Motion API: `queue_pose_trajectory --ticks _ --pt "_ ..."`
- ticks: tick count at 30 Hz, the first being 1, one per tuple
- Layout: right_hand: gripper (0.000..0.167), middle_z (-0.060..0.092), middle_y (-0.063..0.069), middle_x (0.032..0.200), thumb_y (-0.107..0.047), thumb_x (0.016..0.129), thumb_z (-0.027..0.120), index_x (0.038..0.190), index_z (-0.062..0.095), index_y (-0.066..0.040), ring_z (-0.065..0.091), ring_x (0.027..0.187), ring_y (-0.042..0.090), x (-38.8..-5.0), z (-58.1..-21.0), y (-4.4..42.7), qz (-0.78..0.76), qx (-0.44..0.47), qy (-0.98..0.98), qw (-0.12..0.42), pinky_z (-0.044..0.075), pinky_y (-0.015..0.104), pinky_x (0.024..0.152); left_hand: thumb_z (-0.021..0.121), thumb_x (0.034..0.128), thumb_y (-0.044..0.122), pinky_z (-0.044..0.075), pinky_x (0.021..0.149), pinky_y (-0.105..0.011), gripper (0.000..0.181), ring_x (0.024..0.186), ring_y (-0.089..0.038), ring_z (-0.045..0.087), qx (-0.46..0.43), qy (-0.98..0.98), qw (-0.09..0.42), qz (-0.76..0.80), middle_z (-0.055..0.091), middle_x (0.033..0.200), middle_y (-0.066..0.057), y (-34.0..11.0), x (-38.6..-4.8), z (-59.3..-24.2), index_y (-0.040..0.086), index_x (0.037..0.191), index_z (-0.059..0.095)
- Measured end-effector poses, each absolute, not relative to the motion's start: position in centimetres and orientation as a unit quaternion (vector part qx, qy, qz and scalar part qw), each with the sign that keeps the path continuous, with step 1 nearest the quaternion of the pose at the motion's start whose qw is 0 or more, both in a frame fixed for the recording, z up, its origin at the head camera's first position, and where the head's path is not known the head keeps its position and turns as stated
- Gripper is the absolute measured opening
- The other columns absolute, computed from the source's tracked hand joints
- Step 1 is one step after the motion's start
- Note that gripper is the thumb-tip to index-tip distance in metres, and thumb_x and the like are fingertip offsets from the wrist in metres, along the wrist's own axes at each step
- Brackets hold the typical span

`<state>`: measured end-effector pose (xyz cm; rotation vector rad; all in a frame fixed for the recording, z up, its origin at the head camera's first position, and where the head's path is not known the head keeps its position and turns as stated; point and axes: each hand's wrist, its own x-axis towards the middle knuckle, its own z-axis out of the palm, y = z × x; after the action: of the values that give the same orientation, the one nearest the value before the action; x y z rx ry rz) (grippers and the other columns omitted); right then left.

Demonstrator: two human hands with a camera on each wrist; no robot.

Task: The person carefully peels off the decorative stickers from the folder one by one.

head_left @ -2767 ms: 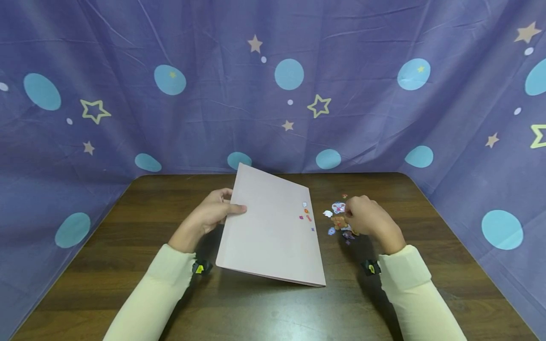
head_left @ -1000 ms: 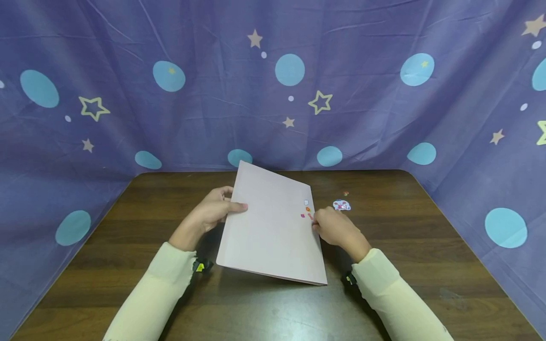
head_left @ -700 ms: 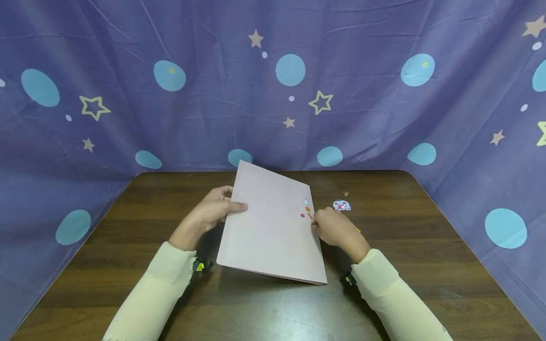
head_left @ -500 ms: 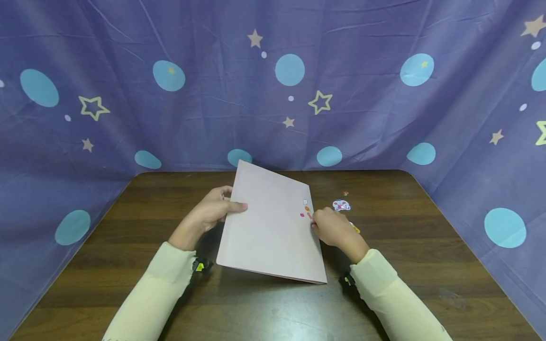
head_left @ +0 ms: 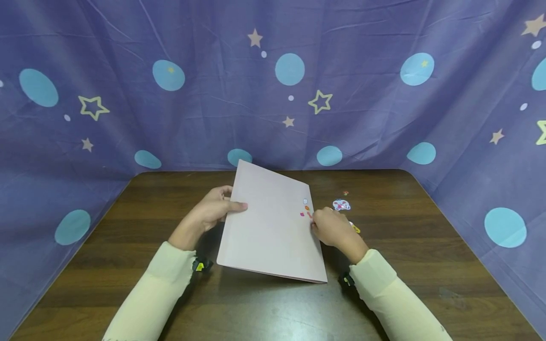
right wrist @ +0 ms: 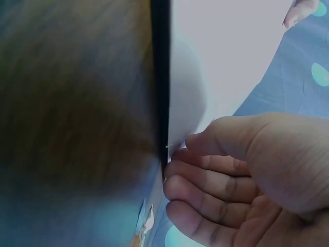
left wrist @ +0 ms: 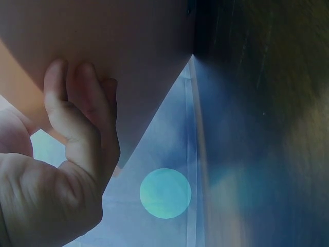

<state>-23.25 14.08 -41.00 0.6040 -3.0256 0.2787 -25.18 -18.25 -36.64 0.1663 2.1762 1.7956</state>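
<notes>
A pale pink folder (head_left: 268, 227) stands tilted over the table, its right edge lowest. My left hand (head_left: 209, 210) grips its left edge, thumb on the upper face and fingers spread underneath, as the left wrist view shows. Several small stickers (head_left: 306, 208) sit near the folder's right edge. My right hand (head_left: 334, 229) touches the folder just below them, fingers curled and thumb tip against the face. Whether a sticker lies between those fingertips is hidden. Beyond this hand lie a white-and-pink animal sticker (head_left: 341, 205) and a partly covered yellow sticker (head_left: 355, 228).
The brown wooden table (head_left: 409, 265) has rounded far corners. A tiny red sticker (head_left: 345, 193) lies farther back. Behind the table hangs a purple curtain (head_left: 204, 109) with stars and blue dots. A wrist camera (head_left: 202, 265) is strapped under the left wrist.
My right hand has moved left from the loose stickers to the folder's right edge, covering a small purple sticker there. Over the last second it barely shifts. The left hand keeps its grip.
</notes>
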Motion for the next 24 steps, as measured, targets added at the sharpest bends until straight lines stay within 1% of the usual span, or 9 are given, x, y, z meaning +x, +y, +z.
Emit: queue_pose_trajectory --ticks 5,12,17,24 --pt "0.031 0.055 0.005 0.066 -0.011 0.095 0.063 0.064 0.054 -0.012 0.052 0.059 0.021 -23.28 -41.06 14.03 0.086 0.197 -0.976 0.026 0.044 0.041 0.047 0.069 0.0911 0.001 0.062 0.068 -0.039 0.058 0.079 -0.024 0.074 0.061 0.760 0.157 0.628 0.074 0.098 -0.014 -18.28 -25.20 -36.69 -0.009 0.139 0.038" --pt "0.026 0.061 0.007 0.070 -0.010 0.094 0.064 0.068 0.059 -0.010 0.056 0.060 0.021 -23.31 -41.16 13.94 0.072 0.198 -0.977 0.036 0.048 0.043 0.047 0.069 0.0914 0.001 0.062 0.070 -0.040 0.058 0.081 -0.024 0.074 0.063 0.759 0.157 0.629 0.074 0.100 -0.016 -18.28 -25.20 -36.71 -0.009 0.139 0.038" --pt "0.025 0.062 0.008 0.071 -0.010 0.093 0.065 0.069 0.059 -0.010 0.058 0.060 0.022 -23.29 -41.27 13.94 0.067 0.197 -0.977 0.042 0.049 0.044 0.048 0.070 0.0911 0.001 0.062 0.070 -0.039 0.058 0.081 -0.024 0.074 0.061 0.758 0.158 0.630 0.074 0.101 -0.015 -18.25 -25.12 -36.65 -0.009 0.139 0.038" --pt "0.018 0.064 0.010 0.073 -0.011 0.093 0.065 0.075 0.062 -0.007 0.061 0.062 0.025 -23.41 -41.59 14.01 0.054 0.200 -0.977 0.045 0.052 0.046 0.049 0.070 0.0909 0.001 0.062 0.069 -0.039 0.057 0.080 -0.023 0.074 0.060 0.758 0.158 0.630 0.074 0.099 -0.015 -18.27 -25.10 -36.60 -0.009 0.138 0.039"
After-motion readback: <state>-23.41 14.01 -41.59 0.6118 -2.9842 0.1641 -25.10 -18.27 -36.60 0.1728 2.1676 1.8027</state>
